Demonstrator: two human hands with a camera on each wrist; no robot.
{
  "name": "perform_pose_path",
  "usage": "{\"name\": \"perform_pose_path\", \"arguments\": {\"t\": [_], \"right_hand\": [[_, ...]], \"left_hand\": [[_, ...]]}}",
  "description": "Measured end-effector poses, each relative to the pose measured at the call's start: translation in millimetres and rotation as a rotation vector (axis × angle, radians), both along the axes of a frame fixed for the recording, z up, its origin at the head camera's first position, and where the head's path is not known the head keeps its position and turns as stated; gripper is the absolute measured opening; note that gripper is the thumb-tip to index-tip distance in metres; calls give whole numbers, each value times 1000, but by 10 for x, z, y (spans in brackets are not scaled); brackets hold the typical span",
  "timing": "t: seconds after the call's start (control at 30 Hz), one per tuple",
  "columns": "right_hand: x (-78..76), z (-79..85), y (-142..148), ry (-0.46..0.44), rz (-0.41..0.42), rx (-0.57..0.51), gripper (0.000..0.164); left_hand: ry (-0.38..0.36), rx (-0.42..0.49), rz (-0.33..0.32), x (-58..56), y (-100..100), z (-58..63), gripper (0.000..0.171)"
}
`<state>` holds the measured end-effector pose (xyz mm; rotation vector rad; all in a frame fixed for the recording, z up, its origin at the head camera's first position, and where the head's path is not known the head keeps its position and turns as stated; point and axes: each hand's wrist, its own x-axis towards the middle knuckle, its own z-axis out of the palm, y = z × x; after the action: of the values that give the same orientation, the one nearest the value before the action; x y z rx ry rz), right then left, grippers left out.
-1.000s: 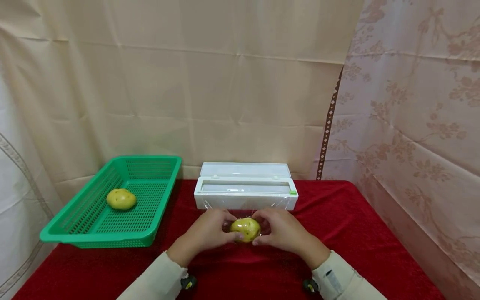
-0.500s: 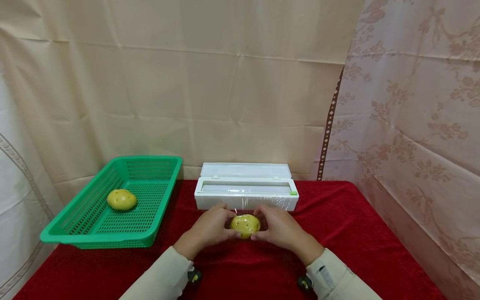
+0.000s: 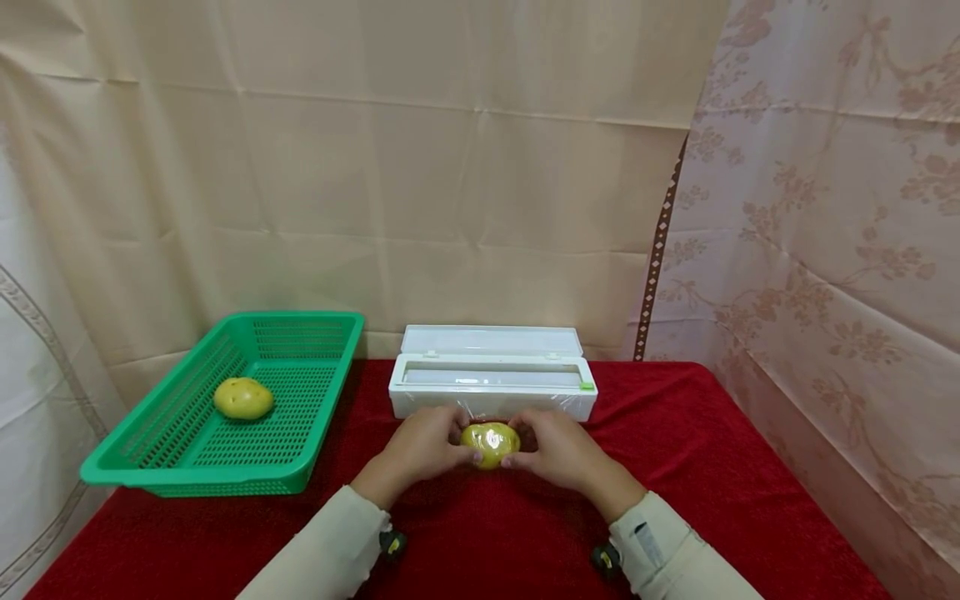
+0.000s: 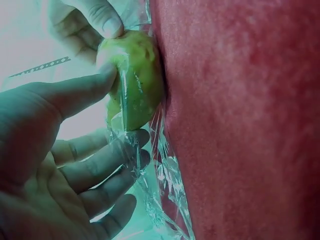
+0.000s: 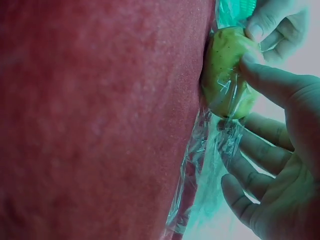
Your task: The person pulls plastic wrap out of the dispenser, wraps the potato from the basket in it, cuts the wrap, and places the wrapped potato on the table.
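Note:
Between both hands a yellow potato (image 3: 490,446) lies on the red cloth, with clear cling film over it. My left hand (image 3: 423,446) grips its left end, thumb in front on the filmed skin. At the opposite end, my right hand (image 3: 558,450) holds it the same way. In the left wrist view, loose cling film (image 4: 172,187) trails past the potato (image 4: 134,82) beside the left fingers. Crumpled film (image 5: 192,165) also hangs near the right fingers in the right wrist view. Just beyond the hands stands a white cling film dispenser (image 3: 491,406), lid up.
At left, a green plastic basket (image 3: 318,433) holds another potato (image 3: 243,398). A green slider (image 3: 587,386) sits at the right end of the dispenser's front edge. Red cloth (image 3: 712,500) covers the table, and beige curtains (image 3: 480,183) hang behind it.
Both hands have moved slightly forward with the potato, closer to the dispenser. The potato has turned between the fingers, and the stretch of film to the dispenser looks shorter.

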<state>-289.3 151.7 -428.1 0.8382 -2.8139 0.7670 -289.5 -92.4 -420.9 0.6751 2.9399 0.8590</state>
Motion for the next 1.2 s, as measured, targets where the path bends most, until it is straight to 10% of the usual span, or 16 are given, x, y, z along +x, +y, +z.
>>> {"name": "perform_pose_path", "arguments": {"t": [0.33,0.83,1.2], "right_hand": [[-4,-22,-21,112,-28,46,37],[36,24,70,50,-28,-53,35],[-215,120,439,275,-397,-349,30]], "left_hand": [[34,-69,67,-4,-1,33,33],[172,-123,37,106,65,75,33],[203,-169,63,99,213,185,45]]}}
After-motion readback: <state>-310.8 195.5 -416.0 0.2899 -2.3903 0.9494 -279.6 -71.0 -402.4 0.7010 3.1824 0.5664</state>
